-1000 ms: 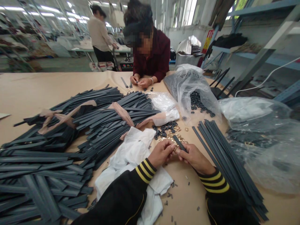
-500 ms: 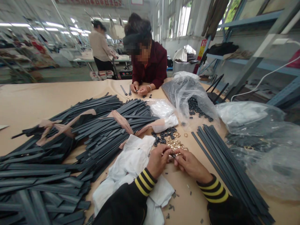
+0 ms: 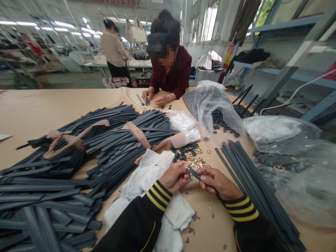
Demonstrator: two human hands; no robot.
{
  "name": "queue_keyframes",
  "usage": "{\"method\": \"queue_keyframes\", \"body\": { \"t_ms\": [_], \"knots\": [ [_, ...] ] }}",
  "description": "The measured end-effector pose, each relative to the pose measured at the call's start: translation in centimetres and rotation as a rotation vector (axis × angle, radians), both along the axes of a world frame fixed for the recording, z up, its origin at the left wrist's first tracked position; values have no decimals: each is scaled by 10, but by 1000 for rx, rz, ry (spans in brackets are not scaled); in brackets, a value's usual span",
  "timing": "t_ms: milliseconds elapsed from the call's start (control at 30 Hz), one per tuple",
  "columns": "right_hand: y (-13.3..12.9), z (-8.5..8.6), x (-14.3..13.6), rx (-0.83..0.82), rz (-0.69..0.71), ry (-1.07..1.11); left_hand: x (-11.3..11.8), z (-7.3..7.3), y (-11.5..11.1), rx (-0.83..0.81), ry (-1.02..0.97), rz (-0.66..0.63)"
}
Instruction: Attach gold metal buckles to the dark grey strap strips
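My left hand (image 3: pixel 176 176) pinches a small gold buckle (image 3: pixel 187 168) at the end of a dark strap. The fingers of my right hand (image 3: pixel 219 182) are closed on the dark strap (image 3: pixel 195 174), which slants between both hands. Just beyond my hands lie loose gold buckles (image 3: pixel 196 161) and dark loops (image 3: pixel 181 154). A white cloth (image 3: pixel 157 168) is spread beside and under my left forearm. To the right of my right hand lies a row of dark straps (image 3: pixel 252 175).
Tied bundles of dark straps (image 3: pixel 118 147) cover the table's left side. Clear plastic bags (image 3: pixel 220 108) stand at the right, one with dark loops. Across the table (image 3: pixel 39 101), a person (image 3: pixel 173 70) handles straps; another person (image 3: pixel 114 52) stands further back.
My hands have moved slightly apart, and more of the strap shows between them. The person across the table has moved a hand left onto the straps there.
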State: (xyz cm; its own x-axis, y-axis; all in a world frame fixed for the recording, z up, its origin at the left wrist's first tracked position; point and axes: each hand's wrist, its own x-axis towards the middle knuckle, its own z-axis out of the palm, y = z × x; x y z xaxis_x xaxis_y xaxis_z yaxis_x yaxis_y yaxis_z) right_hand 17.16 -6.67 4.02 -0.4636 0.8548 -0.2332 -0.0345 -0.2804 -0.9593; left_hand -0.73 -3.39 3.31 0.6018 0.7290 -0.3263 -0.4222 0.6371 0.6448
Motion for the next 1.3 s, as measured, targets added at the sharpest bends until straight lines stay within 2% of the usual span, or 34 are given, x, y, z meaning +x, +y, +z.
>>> {"method": "queue_keyframes", "body": {
  "t_ms": [133, 267, 467, 567, 667, 867, 1133, 1300],
  "knots": [
    [-1, 2, -1, 20, 33, 3, 3, 2, -4, -16, -77, -101],
    [-1, 1, -5, 68, 24, -13, 10, 2, -11, -10, -16, -191],
    [-3, -5, -20, 230, -157, -164, 14, -1, -11, 6, 46, -131],
    [-6, -4, -28, 362, -230, -251, 10, -2, -8, -47, 24, -172],
    [-9, -1, -30, 441, -225, -290, 8, -3, -7, -78, 18, -213],
    [-4, 3, -19, 281, -118, -258, 6, -3, -5, 14, -39, -68],
    [-5, 6, -13, 199, -46, -56, 4, 0, -6, 24, -93, -90],
    [-5, 10, -10, 160, -32, -38, 3, 4, -7, 9, -190, -87]
  ]
}}
